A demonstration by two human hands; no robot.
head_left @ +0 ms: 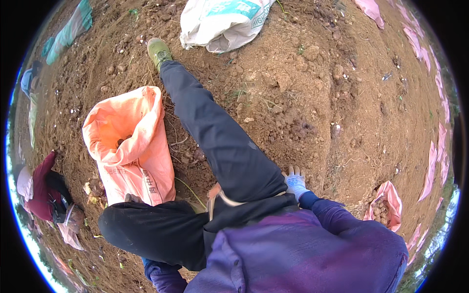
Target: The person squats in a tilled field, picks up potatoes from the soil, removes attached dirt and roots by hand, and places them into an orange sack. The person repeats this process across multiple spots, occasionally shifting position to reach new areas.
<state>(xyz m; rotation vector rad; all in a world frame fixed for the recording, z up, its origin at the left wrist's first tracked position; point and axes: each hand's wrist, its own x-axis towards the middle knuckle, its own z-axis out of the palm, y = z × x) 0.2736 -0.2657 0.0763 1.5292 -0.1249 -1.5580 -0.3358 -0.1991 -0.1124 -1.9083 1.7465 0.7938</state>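
My right hand (295, 182) wears a pale glove with bare-looking fingertips. It is beside my outstretched leg (223, 135), palm down towards the brown soil, fingers apart and holding nothing. My left hand is out of view; only its blue cuff (154, 269) shows below my bent leg (146, 230). In front of that leg, an orange woven sack (137, 175) stands with its mouth rolled open. A few dark lumps (124, 141) show inside, too shaded to name. A small grey shape at the sack's lower edge cannot be made out.
A white woven sack (223, 27) with printing lies beyond my green shoe (158, 51). At right, a pink sack (394, 207) holds several round tubers (381, 210). A person in dark red (42, 186) bends at left; another in a blue top (27, 80) is farther off. Loose clods cover the ground.
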